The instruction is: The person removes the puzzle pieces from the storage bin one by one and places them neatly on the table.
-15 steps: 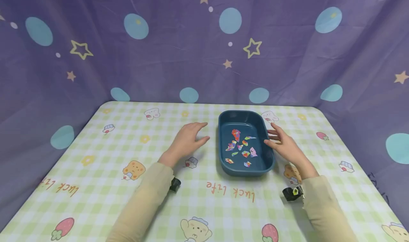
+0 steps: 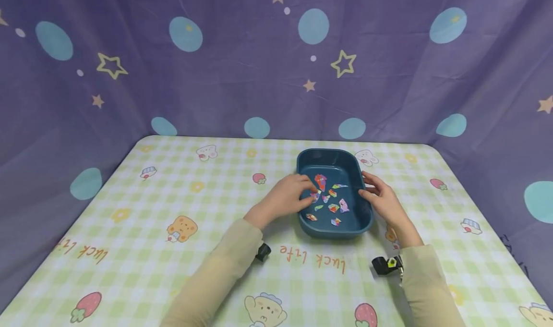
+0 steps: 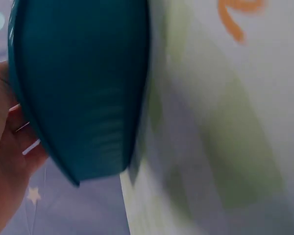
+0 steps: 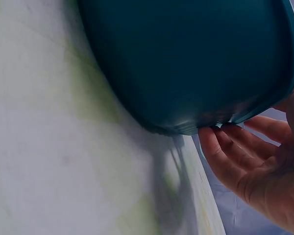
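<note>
A dark teal rectangular plastic tub (image 2: 334,231) with rounded corners sits on the table, several small colourful torn-looking pieces (image 2: 333,208) scattered over its floor. My left hand (image 2: 285,196) reaches across the left rim in the head view, its bent fingertips above a purple piece (image 2: 315,197) and partly covering it. No piece shows between finger and thumb. At the right side, my right hand (image 2: 386,202) holds the tub's rim, thumb over the edge and fingers along the outside. In the right wrist view, its fingertips (image 4: 208,139) touch the outer wall.
A pale green checked tablecloth (image 2: 207,187) with printed cartoons covers the table. Behind it hangs a purple curtain (image 2: 224,77) with stars and dots. Black wrist cameras (image 2: 384,265) sit below both sleeves.
My left hand has moved right, from beside the tub to over its left rim and the pieces. The right hand has closed in on the right rim. The tub has stayed in place.
</note>
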### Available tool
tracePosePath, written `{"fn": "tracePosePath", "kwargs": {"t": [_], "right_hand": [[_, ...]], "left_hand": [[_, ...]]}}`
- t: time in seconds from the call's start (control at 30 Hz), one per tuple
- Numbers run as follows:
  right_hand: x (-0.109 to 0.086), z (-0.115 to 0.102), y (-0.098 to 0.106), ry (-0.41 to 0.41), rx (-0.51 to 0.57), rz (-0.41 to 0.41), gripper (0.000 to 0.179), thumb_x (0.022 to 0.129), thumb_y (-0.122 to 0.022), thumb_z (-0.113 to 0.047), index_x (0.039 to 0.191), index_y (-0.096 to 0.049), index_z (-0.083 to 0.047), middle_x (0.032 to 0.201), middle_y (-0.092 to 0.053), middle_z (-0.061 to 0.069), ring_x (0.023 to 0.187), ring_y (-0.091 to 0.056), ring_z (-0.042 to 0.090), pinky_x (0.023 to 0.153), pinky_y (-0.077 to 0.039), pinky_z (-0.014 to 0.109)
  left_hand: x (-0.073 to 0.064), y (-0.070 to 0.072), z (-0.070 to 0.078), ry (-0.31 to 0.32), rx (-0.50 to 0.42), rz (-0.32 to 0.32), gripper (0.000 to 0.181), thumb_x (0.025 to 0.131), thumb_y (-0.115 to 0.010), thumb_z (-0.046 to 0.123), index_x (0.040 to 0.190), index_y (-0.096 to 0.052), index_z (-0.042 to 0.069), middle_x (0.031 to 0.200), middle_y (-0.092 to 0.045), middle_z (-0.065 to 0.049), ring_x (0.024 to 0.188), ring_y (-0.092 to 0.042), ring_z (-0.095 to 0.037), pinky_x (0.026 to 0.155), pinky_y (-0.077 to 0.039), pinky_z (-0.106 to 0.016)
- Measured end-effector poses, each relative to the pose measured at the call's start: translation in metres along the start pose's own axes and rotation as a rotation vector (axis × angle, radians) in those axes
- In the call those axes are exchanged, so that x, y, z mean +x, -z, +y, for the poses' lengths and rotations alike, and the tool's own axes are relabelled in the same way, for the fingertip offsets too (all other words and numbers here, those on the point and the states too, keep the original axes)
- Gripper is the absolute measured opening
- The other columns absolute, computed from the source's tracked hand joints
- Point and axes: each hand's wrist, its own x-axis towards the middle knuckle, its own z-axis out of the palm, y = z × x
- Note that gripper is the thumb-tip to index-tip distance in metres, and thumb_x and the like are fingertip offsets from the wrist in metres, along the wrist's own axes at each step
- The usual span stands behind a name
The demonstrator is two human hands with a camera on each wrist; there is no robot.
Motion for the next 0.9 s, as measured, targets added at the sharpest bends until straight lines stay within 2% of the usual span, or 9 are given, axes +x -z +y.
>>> {"fn": "tracePosePath", "kwargs": {"t": [0.13,0.27,0.4,0.53,0.63,0.8,0.9], "right_hand": [[0.000,-0.001,0.001,0.001,0.005,0.002,0.056,0.090,-0.053,-0.012,0.141,-0.031,-0.006,0.133,-0.042,0.024,0.114,-0.049,0.036,0.079,-0.042,0.017],[-0.001,-0.002,0.001,-0.002,0.014,-0.007,0.056,0.090,-0.054,-0.015,0.141,-0.031,-0.008,0.134,-0.042,0.023,0.115,-0.049,0.036,0.080,-0.042,0.018],[-0.002,-0.002,0.000,0.003,0.028,-0.013,0.057,0.090,-0.054,-0.016,0.142,-0.031,-0.010,0.133,-0.042,0.023,0.116,-0.049,0.035,0.079,-0.042,0.015],[-0.001,0.000,0.000,0.006,0.038,-0.014,0.056,0.090,-0.054,-0.016,0.141,-0.032,-0.010,0.134,-0.042,0.023,0.116,-0.049,0.035,0.078,-0.041,0.014],[-0.002,0.002,0.001,-0.002,0.045,-0.019,0.056,0.090,-0.055,-0.017,0.141,-0.032,-0.011,0.134,-0.041,0.022,0.117,-0.048,0.035,0.079,-0.042,0.017],[-0.002,0.005,0.002,-0.023,0.057,-0.035,0.058,0.090,-0.055,-0.019,0.142,-0.030,-0.012,0.137,-0.039,0.020,0.119,-0.045,0.034,0.085,-0.043,0.026],[-0.002,0.005,0.002,-0.028,0.066,-0.044,0.058,0.091,-0.055,-0.020,0.143,-0.029,-0.012,0.141,-0.036,0.017,0.120,-0.044,0.033,0.086,-0.042,0.026]], "left_hand": [[0.013,-0.007,0.015,-0.047,0.007,-0.144,0.022,0.086,-0.062,0.026,0.105,-0.067,0.017,0.102,-0.061,0.006,0.094,-0.058,-0.009,0.085,-0.045,-0.025],[0.027,-0.014,0.028,-0.077,-0.020,-0.258,0.021,0.085,-0.062,0.024,0.105,-0.067,0.019,0.099,-0.062,0.008,0.087,-0.059,-0.005,0.079,-0.046,-0.020],[0.040,-0.022,0.036,-0.077,-0.006,-0.383,0.022,0.083,-0.066,0.026,0.103,-0.068,0.020,0.091,-0.063,0.009,0.080,-0.056,-0.002,0.072,-0.045,-0.018],[0.048,-0.033,0.040,-0.043,-0.003,-0.483,0.021,0.081,-0.068,0.029,0.102,-0.069,0.024,0.089,-0.064,0.014,0.081,-0.057,0.002,0.076,-0.046,-0.021],[0.051,-0.038,0.042,-0.022,-0.020,-0.516,0.018,0.081,-0.068,0.027,0.099,-0.069,0.024,0.087,-0.064,0.014,0.080,-0.056,0.002,0.075,-0.046,-0.023],[0.054,-0.041,0.045,-0.050,-0.014,-0.530,0.009,0.082,-0.067,0.019,0.091,-0.066,0.018,0.081,-0.058,0.008,0.073,-0.052,-0.003,0.067,-0.042,-0.018],[0.055,-0.041,0.047,-0.054,0.006,-0.526,0.007,0.081,-0.068,0.017,0.085,-0.062,0.017,0.079,-0.053,0.008,0.071,-0.050,-0.004,0.065,-0.040,-0.017]]}}
